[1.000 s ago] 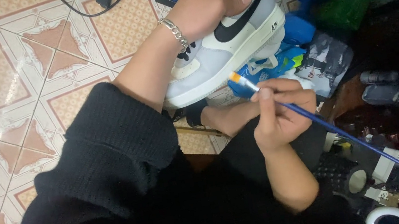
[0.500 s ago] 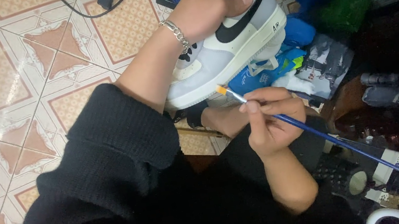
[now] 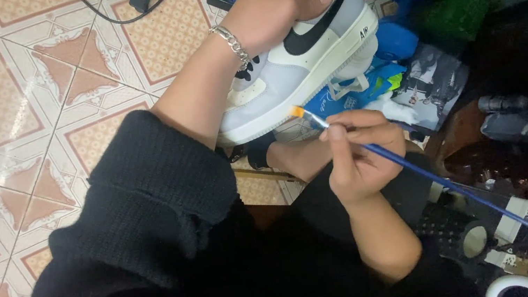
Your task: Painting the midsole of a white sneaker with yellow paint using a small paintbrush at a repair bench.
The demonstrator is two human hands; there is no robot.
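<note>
My left hand (image 3: pixel 273 5), with a silver chain bracelet on the wrist, grips a sneaker (image 3: pixel 313 56) from above, fingers inside its opening. The shoe is white and pale grey with a black side mark and a cream sole, tilted with the sole's edge toward me. My right hand (image 3: pixel 360 154) holds a long blue-handled paintbrush (image 3: pixel 423 173). Its orange bristle tip sits just below the sole's edge, near the midfoot; whether it touches is unclear.
Patterned tile floor (image 3: pixel 3 105) lies to the left, with black cables and a plug at the top. Blue and green cloths and printed packets (image 3: pixel 430 80) are heaped under the shoe. Dark bottles (image 3: pixel 513 116) and a small device (image 3: pixel 468 236) sit at the right.
The brush tip has moved left along the sole's edge, from near the heel side toward the midfoot. My left hand keeps the shoe in about the same place.
</note>
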